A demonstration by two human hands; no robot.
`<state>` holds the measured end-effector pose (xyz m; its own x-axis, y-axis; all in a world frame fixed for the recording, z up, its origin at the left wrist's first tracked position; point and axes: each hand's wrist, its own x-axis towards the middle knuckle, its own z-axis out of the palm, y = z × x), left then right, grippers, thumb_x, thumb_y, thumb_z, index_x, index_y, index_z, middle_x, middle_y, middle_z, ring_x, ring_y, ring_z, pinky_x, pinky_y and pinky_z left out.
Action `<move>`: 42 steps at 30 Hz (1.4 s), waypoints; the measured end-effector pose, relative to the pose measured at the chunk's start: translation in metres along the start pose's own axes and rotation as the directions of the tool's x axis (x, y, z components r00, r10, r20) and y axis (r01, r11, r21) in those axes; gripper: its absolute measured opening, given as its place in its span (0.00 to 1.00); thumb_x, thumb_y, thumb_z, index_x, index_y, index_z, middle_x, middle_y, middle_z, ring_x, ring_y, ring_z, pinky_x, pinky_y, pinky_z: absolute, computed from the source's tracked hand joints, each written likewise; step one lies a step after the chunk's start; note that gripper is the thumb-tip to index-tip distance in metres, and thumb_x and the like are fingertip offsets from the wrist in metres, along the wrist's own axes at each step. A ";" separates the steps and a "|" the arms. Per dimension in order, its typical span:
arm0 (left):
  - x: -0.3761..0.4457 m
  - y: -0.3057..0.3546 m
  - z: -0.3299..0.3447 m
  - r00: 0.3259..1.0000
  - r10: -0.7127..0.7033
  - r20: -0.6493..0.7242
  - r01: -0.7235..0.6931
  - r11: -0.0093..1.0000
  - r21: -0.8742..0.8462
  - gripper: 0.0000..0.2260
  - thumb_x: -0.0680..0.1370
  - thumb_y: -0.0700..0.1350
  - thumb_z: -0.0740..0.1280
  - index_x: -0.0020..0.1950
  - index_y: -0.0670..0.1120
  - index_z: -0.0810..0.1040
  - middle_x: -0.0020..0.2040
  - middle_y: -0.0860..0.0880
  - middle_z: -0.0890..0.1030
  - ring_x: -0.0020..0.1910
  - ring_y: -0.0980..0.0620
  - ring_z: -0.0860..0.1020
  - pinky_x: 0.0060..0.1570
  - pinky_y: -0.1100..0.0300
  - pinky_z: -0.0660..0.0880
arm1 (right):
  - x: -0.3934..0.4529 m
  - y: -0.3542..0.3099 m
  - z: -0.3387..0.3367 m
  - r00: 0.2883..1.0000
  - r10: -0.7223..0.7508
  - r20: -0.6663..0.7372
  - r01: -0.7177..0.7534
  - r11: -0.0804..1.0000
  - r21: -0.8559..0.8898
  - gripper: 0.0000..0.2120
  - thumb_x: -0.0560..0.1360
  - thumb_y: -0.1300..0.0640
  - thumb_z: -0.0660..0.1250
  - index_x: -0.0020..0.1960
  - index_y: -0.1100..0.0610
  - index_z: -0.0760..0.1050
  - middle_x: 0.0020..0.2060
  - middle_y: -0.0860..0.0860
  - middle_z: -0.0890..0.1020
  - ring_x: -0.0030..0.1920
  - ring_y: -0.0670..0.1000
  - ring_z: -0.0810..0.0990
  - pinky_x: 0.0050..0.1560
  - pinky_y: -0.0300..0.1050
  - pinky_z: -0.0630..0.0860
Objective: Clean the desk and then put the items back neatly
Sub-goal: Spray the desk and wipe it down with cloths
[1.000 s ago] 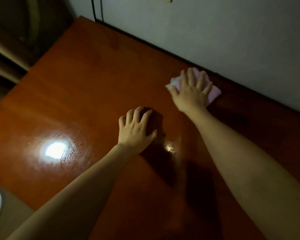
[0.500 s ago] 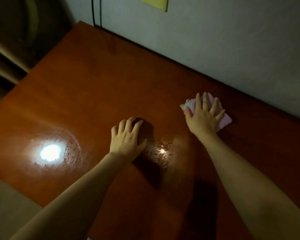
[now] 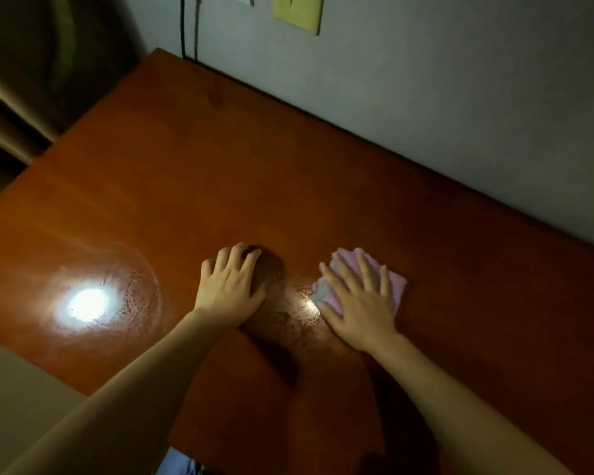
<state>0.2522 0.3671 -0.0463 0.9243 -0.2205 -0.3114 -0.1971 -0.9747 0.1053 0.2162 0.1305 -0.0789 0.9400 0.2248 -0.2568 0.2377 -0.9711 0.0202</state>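
A glossy red-brown wooden desk (image 3: 192, 173) fills most of the view. My right hand (image 3: 357, 299) lies flat with spread fingers on a folded pink cloth (image 3: 396, 286), pressing it onto the desk near the middle. My left hand (image 3: 230, 284) rests on the bare wood just left of it, fingers slightly bent, holding nothing. A damp smear (image 3: 299, 303) shines on the wood between the two hands.
A grey wall (image 3: 460, 108) runs along the desk's far edge, with a yellow note (image 3: 299, 12) and two dark cables (image 3: 189, 25) hanging on it. A bright lamp reflection (image 3: 86, 305) glares on the left of the desk. Beyond the left edge is pale floor (image 3: 18, 402).
My right hand has slid the pink cloth from near the wall toward me across the desk. My left hand has stayed pressed on the wood.
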 end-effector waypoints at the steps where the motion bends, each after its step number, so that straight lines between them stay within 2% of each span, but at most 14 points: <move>1: -0.004 -0.001 0.002 1.000 0.005 0.001 -0.005 1.000 -0.001 0.28 0.78 0.59 0.53 0.76 0.50 0.55 0.74 0.47 0.57 0.73 0.46 0.56 0.67 0.49 0.57 | 0.005 0.008 -0.002 0.998 0.070 0.006 -0.070 0.997 0.011 0.34 0.74 0.32 0.40 0.77 0.44 0.45 0.77 0.47 0.51 0.76 0.57 0.40 0.70 0.64 0.40; 5: -0.021 -0.010 0.010 1.000 -0.002 -0.032 0.001 0.999 -0.040 0.27 0.78 0.58 0.54 0.75 0.50 0.57 0.74 0.48 0.59 0.72 0.46 0.57 0.67 0.48 0.57 | 0.058 0.003 -0.022 0.924 0.382 0.010 -0.379 0.914 0.144 0.33 0.77 0.33 0.42 0.77 0.46 0.41 0.78 0.49 0.44 0.76 0.60 0.38 0.70 0.68 0.42; 7: -0.031 -0.016 0.014 0.999 -0.022 -0.046 0.019 0.998 -0.058 0.27 0.77 0.58 0.53 0.75 0.50 0.59 0.73 0.48 0.60 0.72 0.46 0.58 0.66 0.49 0.57 | 0.081 -0.019 -0.030 0.911 0.413 -0.001 -0.404 0.891 0.205 0.33 0.77 0.34 0.44 0.78 0.47 0.43 0.78 0.50 0.44 0.76 0.62 0.39 0.71 0.70 0.42; 13: -0.060 -0.029 0.019 0.998 -0.051 -0.044 0.050 0.998 -0.043 0.27 0.76 0.58 0.54 0.74 0.49 0.62 0.71 0.47 0.64 0.71 0.45 0.61 0.64 0.48 0.60 | 0.037 -0.106 -0.018 1.000 0.010 -0.030 -0.007 0.995 0.098 0.32 0.78 0.36 0.46 0.78 0.46 0.44 0.78 0.48 0.46 0.76 0.61 0.40 0.70 0.69 0.44; 17: -0.072 -0.028 0.014 0.999 -0.045 0.005 0.045 0.999 -0.014 0.27 0.79 0.57 0.56 0.75 0.50 0.56 0.73 0.48 0.59 0.72 0.47 0.57 0.66 0.51 0.59 | -0.050 -0.100 0.005 0.992 -0.121 0.032 0.120 0.992 0.043 0.31 0.77 0.34 0.46 0.75 0.47 0.58 0.75 0.50 0.62 0.75 0.61 0.55 0.68 0.69 0.58; 20: -0.081 -0.024 0.012 1.000 -0.018 0.012 0.018 1.000 -0.015 0.27 0.80 0.57 0.55 0.76 0.50 0.55 0.73 0.48 0.59 0.72 0.47 0.57 0.67 0.50 0.59 | -0.077 -0.066 0.014 0.999 -0.034 0.031 0.034 0.999 0.011 0.31 0.77 0.32 0.42 0.75 0.46 0.56 0.74 0.48 0.62 0.75 0.58 0.51 0.70 0.64 0.45; 22: -0.088 -0.023 0.017 1.000 0.001 0.017 -0.001 1.000 -0.013 0.27 0.80 0.57 0.55 0.76 0.50 0.55 0.73 0.48 0.58 0.72 0.47 0.57 0.67 0.50 0.59 | -0.070 -0.049 0.015 0.997 0.081 0.018 -0.081 0.997 0.010 0.33 0.75 0.32 0.38 0.76 0.44 0.44 0.77 0.46 0.50 0.76 0.56 0.39 0.70 0.61 0.36; 24: -0.095 -0.024 0.021 1.000 0.016 0.007 -0.016 1.000 -0.012 0.26 0.79 0.57 0.55 0.76 0.50 0.55 0.73 0.49 0.58 0.72 0.47 0.57 0.66 0.51 0.59 | -0.046 -0.041 0.008 0.969 0.247 0.020 -0.248 0.966 0.067 0.34 0.74 0.32 0.36 0.77 0.43 0.40 0.77 0.45 0.42 0.75 0.57 0.35 0.70 0.64 0.37; 26: -0.102 -0.028 0.026 0.999 0.030 -0.015 -0.030 0.999 -0.016 0.26 0.79 0.56 0.56 0.76 0.50 0.56 0.73 0.49 0.58 0.72 0.48 0.57 0.66 0.52 0.58 | -0.020 -0.049 -0.001 0.924 0.383 0.004 -0.380 0.913 0.148 0.33 0.77 0.34 0.40 0.77 0.46 0.41 0.78 0.48 0.43 0.76 0.60 0.37 0.70 0.67 0.40; 28: -0.109 -0.034 0.029 0.999 0.034 -0.023 -0.035 0.999 -0.023 0.26 0.79 0.56 0.56 0.75 0.50 0.57 0.73 0.49 0.59 0.72 0.47 0.57 0.66 0.52 0.58 | -0.003 -0.070 -0.005 0.912 0.409 -0.002 -0.402 0.898 0.179 0.33 0.78 0.35 0.42 0.78 0.48 0.41 0.78 0.50 0.44 0.76 0.62 0.38 0.70 0.69 0.42; 34: -0.127 -0.048 0.034 1.000 0.005 -0.008 -0.005 1.000 0.002 0.26 0.79 0.55 0.57 0.74 0.49 0.59 0.72 0.47 0.62 0.70 0.46 0.60 0.64 0.50 0.61 | -0.048 -0.160 0.006 0.999 0.049 -0.024 -0.045 0.988 0.148 0.33 0.77 0.36 0.44 0.78 0.48 0.41 0.78 0.49 0.44 0.76 0.62 0.38 0.71 0.70 0.43; 36: -0.132 -0.045 0.034 1.000 -0.005 0.007 0.005 1.000 0.010 0.26 0.79 0.56 0.57 0.74 0.49 0.58 0.72 0.47 0.61 0.70 0.45 0.60 0.64 0.50 0.61 | -0.084 -0.168 0.016 0.998 -0.054 -0.021 0.056 0.992 0.112 0.34 0.76 0.36 0.47 0.78 0.48 0.48 0.78 0.50 0.50 0.76 0.63 0.44 0.71 0.70 0.47; 39: -0.136 -0.034 0.033 0.999 0.018 0.027 -0.019 1.000 0.022 0.26 0.79 0.56 0.55 0.75 0.50 0.56 0.73 0.47 0.59 0.71 0.46 0.59 0.65 0.50 0.61 | -0.127 -0.151 0.032 0.996 -0.090 0.005 0.089 0.993 0.083 0.32 0.75 0.34 0.50 0.75 0.48 0.59 0.75 0.50 0.61 0.75 0.61 0.54 0.69 0.69 0.51; 42: -0.138 -0.021 0.034 0.999 0.049 0.017 -0.049 0.999 0.021 0.26 0.79 0.57 0.55 0.75 0.50 0.55 0.73 0.47 0.59 0.71 0.46 0.58 0.65 0.50 0.60 | -0.134 -0.123 0.031 0.999 -0.038 0.011 0.037 0.997 0.060 0.32 0.76 0.33 0.48 0.76 0.46 0.56 0.76 0.49 0.56 0.76 0.59 0.48 0.70 0.68 0.49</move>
<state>0.1174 0.4165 -0.0373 0.9079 -0.2682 -0.3220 -0.2488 -0.9633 0.1009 0.0532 0.2171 -0.0772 0.9273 0.2607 -0.2685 0.2576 -0.9651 -0.0477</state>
